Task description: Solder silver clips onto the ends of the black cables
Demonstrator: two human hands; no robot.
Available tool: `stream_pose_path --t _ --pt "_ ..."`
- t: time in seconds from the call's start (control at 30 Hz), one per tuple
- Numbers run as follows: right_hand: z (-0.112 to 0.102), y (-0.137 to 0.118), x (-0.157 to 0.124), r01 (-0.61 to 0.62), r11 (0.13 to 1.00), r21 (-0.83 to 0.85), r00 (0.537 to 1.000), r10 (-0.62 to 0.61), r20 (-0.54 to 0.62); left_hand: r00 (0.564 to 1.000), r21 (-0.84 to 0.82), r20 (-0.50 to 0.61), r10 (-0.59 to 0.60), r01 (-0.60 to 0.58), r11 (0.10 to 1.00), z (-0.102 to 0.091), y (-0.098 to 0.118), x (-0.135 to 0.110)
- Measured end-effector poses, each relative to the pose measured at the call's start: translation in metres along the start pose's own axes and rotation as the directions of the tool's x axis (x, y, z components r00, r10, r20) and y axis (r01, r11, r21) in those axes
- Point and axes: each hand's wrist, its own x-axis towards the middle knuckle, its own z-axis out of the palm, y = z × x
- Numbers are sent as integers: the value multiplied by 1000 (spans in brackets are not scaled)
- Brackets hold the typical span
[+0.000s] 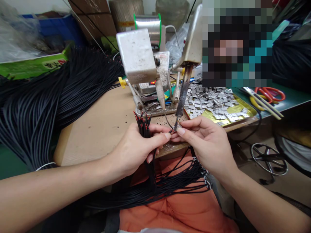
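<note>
My left hand (143, 142) is closed around a bundle of black cables (145, 127) with red wire ends pointing up. Between its thumb and forefinger it pinches the end of one cable, held toward the soldering iron. My right hand (206, 136) pinches a small metal piece, mostly hidden by the fingertips, right under the tip of the soldering iron (183, 90). A thin solder feed tube (168, 121) curves down from the metal nozzle (160, 94) to the same spot. Cables with small metal ends (206, 178) lie across the lap.
A yellow tray (251, 111) of small metal plates (209, 100) stands right of the soldering stand. Orange-handled scissors (269, 94) and tweezers lie beyond it. A large heap of black cables (70, 84) covers the left side. A solder spool (148, 29) sits behind. Another person is across the table.
</note>
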Motion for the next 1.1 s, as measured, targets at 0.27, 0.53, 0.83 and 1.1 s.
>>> stream_pose_path --t 0.27,0.53,0.83,1.1 --pt "0 0 0 6 1000 -3 1000 -6 9 1000 24 -7 7 -7 1000 0 0 1" --pt "-1 0 -1 11 1000 -10 1000 -11 4 1000 34 3 16 -16 999 1 1 1" --pt "0 1 -2 12 997 -70 1000 -13 -22 1000 61 -18 1 0 998 2 2 2" --pt "0 1 -2 31 998 -52 999 -31 -11 1000 60 -19 9 -8 998 3 3 2"
